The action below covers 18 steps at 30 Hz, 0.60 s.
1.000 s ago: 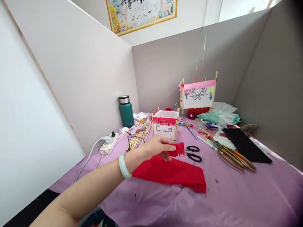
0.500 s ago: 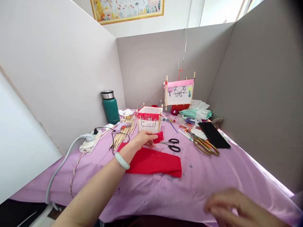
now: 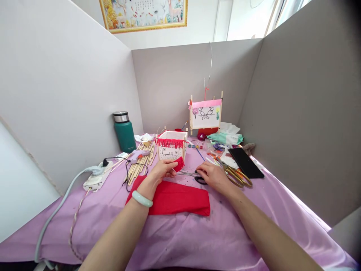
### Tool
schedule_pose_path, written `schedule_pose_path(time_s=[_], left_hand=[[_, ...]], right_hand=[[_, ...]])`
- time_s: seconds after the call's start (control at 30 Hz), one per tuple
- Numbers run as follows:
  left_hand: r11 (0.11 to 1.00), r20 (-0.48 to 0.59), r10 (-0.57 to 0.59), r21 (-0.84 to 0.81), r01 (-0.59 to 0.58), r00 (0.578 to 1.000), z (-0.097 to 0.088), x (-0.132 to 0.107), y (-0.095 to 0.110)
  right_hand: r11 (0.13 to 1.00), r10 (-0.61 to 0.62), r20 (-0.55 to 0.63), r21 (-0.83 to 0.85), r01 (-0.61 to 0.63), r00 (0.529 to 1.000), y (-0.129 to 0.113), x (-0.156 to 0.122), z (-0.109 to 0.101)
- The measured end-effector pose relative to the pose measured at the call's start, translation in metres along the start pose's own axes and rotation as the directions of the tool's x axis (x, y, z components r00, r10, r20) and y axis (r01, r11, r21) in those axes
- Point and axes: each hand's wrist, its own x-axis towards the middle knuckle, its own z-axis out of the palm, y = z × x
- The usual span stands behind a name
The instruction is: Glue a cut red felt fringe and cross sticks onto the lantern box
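My left hand (image 3: pixel 162 169) pinches a small fringed strip of red crepe paper (image 3: pixel 179 164) between thumb and fingers, and a pale jade bangle (image 3: pixel 141 198) circles that wrist. Below it lies a folded sheet of red crepe paper (image 3: pixel 177 201). My right hand (image 3: pixel 213 176) rests over the handles of black-handled scissors (image 3: pixel 187 174), with its fingers around them, and the steel blades point toward the fringed strip. Just behind my left hand stands a small paper-and-stick lantern (image 3: pixel 170 150) with a drawn house and a red fringe along its top.
A purple cloth (image 3: pixel 180 241) covers the table between grey partitions. To the left lie wooden sticks (image 3: pixel 139 165), a glue gun (image 3: pixel 139 153) and a power strip (image 3: pixel 96 181). To the right are gold-handled scissors (image 3: pixel 237 177) and a black tablet (image 3: pixel 245 162). A finished lantern (image 3: pixel 205 114) stands behind.
My right hand has come in from the lower right and settled on the black-handled scissors. My left hand still holds the fringed strip. The view has tilted down and shifted.
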Motion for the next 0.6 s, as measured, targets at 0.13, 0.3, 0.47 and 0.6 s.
schedule_pose_path(time_s=[0.13,0.3,0.47,0.6], left_hand=[[0.997,0.006,0.017,0.079,-0.017,1.000,-0.001,0.000,0.004],[0.922,-0.024,0.011,0.388,0.000,1.000,0.006,0.003,0.015],[0.762,0.132,0.022,0.640,-0.102,0.991,0.015,0.004,0.025],[0.870,0.197,0.062,0.471,-0.149,0.979,0.017,0.007,0.022]], right_hand=[[1.000,0.026,0.078,0.016,-0.027,0.997,0.009,-0.006,-0.006],[0.998,-0.044,0.123,0.038,0.040,0.991,0.016,-0.008,-0.005],[0.997,-0.075,0.172,0.044,0.068,0.982,0.016,-0.006,-0.002],[0.996,-0.087,0.185,0.051,0.079,0.979,0.011,-0.004,-0.004]])
